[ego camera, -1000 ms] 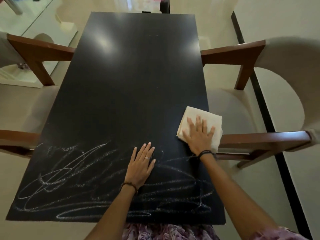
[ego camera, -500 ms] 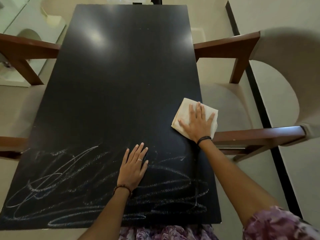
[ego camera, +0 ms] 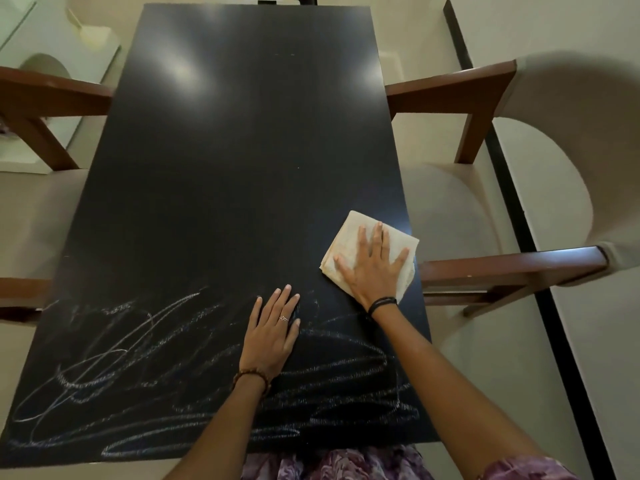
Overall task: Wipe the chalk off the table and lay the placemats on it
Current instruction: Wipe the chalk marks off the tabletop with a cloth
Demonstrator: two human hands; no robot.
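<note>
A wooden chair arm [ego camera: 52,95] flanks the left edge of the black counter [ego camera: 249,168]. White chalk scribbles [ego camera: 138,368] cover the near strip of the counter, running from the near left corner almost to the near right corner; the far two-thirds looks clean and glossy.

Just right of the middle of the near strip, the left hand [ego camera: 272,332] lies flat and relaxed, fingers together, palm on the chalked surface, gripping nothing. It seems to be bracing the body.

Further right, close to the right edge, the right hand [ego camera: 372,268] presses flat with fingers spread on a folded cream cloth [ego camera: 349,244], pinning it to the counter rather than clutching it. The cloth sits just beyond the chalk, one corner near the right edge beside the right-hand chair [ego camera: 512,268].

To wipe well, the cloth should probably be drawn toward the near edge and then swept leftward in long overlapping passes with even palm pressure. The left hand would need to lift clear first, since it covers marks and may smear them. No placemats are in view.
</note>
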